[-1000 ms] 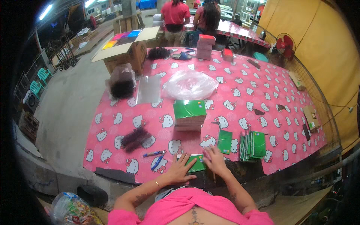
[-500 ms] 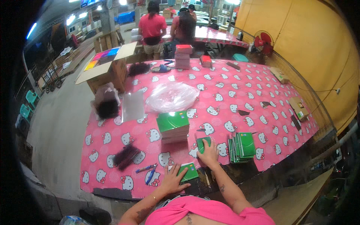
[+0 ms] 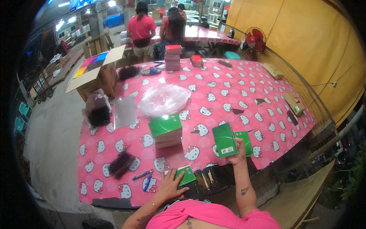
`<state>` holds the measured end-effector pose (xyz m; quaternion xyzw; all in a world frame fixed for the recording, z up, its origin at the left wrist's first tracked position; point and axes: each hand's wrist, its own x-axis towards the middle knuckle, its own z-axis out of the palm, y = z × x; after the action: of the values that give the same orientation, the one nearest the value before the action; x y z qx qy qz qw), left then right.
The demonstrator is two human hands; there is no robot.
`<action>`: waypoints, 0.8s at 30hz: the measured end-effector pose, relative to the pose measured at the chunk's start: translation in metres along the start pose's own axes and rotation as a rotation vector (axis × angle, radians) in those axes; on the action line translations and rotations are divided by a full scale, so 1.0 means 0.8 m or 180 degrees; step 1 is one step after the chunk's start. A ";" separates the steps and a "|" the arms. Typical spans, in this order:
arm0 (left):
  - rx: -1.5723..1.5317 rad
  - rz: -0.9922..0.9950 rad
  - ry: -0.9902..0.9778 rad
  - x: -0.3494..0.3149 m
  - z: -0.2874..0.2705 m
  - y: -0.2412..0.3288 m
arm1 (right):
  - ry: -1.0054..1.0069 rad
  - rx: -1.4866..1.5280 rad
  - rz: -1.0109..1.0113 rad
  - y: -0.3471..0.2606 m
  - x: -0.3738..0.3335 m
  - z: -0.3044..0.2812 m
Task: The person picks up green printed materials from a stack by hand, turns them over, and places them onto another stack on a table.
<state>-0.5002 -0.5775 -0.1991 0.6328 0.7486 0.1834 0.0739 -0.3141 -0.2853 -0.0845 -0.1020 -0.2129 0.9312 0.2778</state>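
Note:
A green spiral notebook (image 3: 223, 140) is raised in my right hand (image 3: 239, 152), whose fingers close round its lower right edge. Behind it, partly covered, lies a stack of green spiral notebooks (image 3: 244, 139). My left hand (image 3: 170, 186) rests with fingers spread over the left side of a small green notebook or cover (image 3: 187, 175) at the table's near edge. Farther back from that hand stands a tall stack of green-covered pads (image 3: 166, 128). A blue pen (image 3: 148, 181) and a second pen (image 3: 142, 175) lie left of my left hand.
Black spiral coils (image 3: 121, 165) lie on the pink patterned table (image 3: 206, 152). Beyond are a clear plastic bag (image 3: 164, 100), a cardboard box (image 3: 100, 78), a bag of black coils (image 3: 98, 110) and red-topped stacks (image 3: 173, 57). Two people in pink (image 3: 141, 28) stand at another table.
My right hand has moved right, lifting a green spiral notebook from the table to the notebook stack. My left hand stays in place. The whole view has shifted a little.

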 end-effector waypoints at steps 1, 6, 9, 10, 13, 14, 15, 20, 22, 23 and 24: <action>0.0000 -0.0008 -0.0006 0.000 -0.001 0.000 | -0.0130 0.0524 0.0083 0.004 -0.003 0.008; 0.0014 -0.0024 0.0007 0.000 0.000 -0.002 | -0.0628 0.0758 -0.0576 -0.008 -0.022 0.022; 0.0020 -0.0005 0.0028 -0.001 0.002 -0.002 | 0.0511 -0.2026 -0.1862 -0.063 -0.049 0.006; 0.0011 -0.0006 0.0026 -0.002 0.002 -0.002 | 0.0861 -0.3323 -0.2187 -0.070 -0.050 0.012; 0.0012 -0.0001 0.0004 -0.001 0.000 0.000 | 0.1704 -0.6563 -0.2150 -0.084 -0.049 0.005; 0.0014 0.0020 -0.0006 0.001 -0.001 0.002 | 0.1846 -0.7132 -0.1559 -0.080 -0.050 -0.025; -0.0006 0.0033 -0.0011 0.001 -0.001 0.002 | 0.1946 -0.7653 -0.0907 -0.072 -0.051 -0.049; -0.0005 -0.0002 0.0015 -0.001 -0.002 -0.001 | 0.1846 -0.7897 -0.1536 0.026 -0.037 -0.005; 0.0073 0.0030 0.0004 -0.003 -0.003 -0.001 | 0.0553 -0.7043 -0.1340 0.066 -0.031 -0.008; 0.0105 0.0056 -0.0003 -0.001 -0.003 0.000 | -0.0012 -0.6588 -0.1003 0.093 -0.028 -0.017; 0.0046 0.0066 0.0018 -0.002 -0.001 -0.002 | -0.0523 -0.6065 -0.0591 0.124 -0.024 -0.025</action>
<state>-0.5020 -0.5794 -0.1990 0.6405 0.7435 0.1806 0.0653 -0.3392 -0.3639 -0.1455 -0.2021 -0.9063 0.3456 0.1352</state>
